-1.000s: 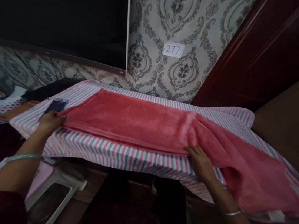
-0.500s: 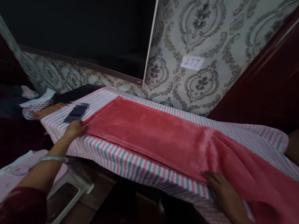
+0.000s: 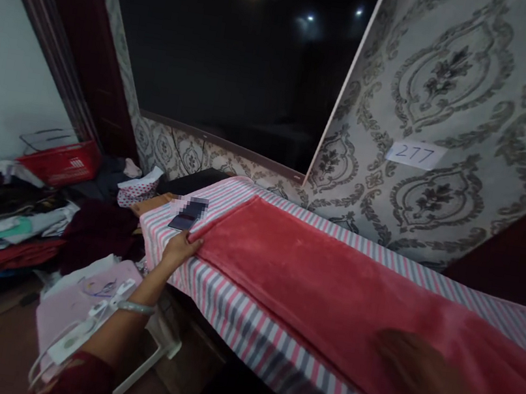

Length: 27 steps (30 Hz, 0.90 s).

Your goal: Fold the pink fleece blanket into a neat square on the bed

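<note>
A long red plush blanket [image 3: 301, 268] lies folded lengthwise over a table covered with a pink, grey and white striped cloth [image 3: 241, 345]. At the blanket's near left corner is my left hand [image 3: 180, 250], fingers closed on its edge. My right hand [image 3: 409, 360] rests palm down on top of the blanket, slightly blurred, with the fingers stretched out along the fabric. Beyond it, the right part of the blanket looks rumpled and runs out of view. A dark phone [image 3: 188, 213] lies on the striped cloth just past my left hand.
A large dark television [image 3: 244, 56] hangs above the table on a patterned wall, beside a paper marked 277 [image 3: 416, 155]. A pink-topped stool [image 3: 59, 318] holding a white power strip stands at the left front. Piled clothes [image 3: 25, 234] and a red basket [image 3: 63, 160] are farther left.
My view has turned left. My right hand has moved from the blanket's near edge onto its top surface, and the folds there look flatter. My left hand stays at the corner.
</note>
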{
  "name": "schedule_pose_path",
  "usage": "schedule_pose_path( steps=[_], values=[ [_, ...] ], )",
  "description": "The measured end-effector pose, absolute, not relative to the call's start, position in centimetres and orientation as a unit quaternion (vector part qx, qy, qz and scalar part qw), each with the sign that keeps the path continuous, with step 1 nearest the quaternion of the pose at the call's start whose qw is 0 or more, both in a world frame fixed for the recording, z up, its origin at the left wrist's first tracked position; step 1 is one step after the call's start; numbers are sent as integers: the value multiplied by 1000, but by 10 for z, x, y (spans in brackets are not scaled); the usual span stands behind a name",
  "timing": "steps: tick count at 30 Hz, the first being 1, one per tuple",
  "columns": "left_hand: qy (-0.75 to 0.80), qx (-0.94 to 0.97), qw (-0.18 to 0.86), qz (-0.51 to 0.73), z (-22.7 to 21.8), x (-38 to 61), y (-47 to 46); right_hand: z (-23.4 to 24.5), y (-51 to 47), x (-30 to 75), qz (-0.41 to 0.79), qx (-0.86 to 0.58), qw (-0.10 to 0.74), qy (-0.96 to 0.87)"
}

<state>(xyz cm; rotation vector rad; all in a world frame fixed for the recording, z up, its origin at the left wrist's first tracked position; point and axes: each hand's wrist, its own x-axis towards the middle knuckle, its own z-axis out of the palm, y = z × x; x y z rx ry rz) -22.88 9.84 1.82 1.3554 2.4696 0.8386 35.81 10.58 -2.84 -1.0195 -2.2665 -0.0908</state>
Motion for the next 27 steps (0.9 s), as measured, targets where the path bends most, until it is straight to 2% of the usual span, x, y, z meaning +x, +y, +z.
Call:
schedule_pose_path(
  steps=[4,9,17,22,25,27],
  values=[
    [841,450,88,286,11,-223,94,-9,170,279,-15,-400,275,-874],
    [852,436,84,278,5,-218,90,6,257,190,20,-371,272,-888],
    [862,424,92,261,-1,-212,86,-2,355,97,40,-415,281,-864],
    [827,438,115,335,-4,-222,83,-16,374,63,43,-419,289,-860],
    [820,415,27,393,-4,-238,82,-32,367,51,40,-452,279,-847],
    [831,410,-71,369,-4,-249,85,-41,359,48,26,-481,264,-836]
  ],
)
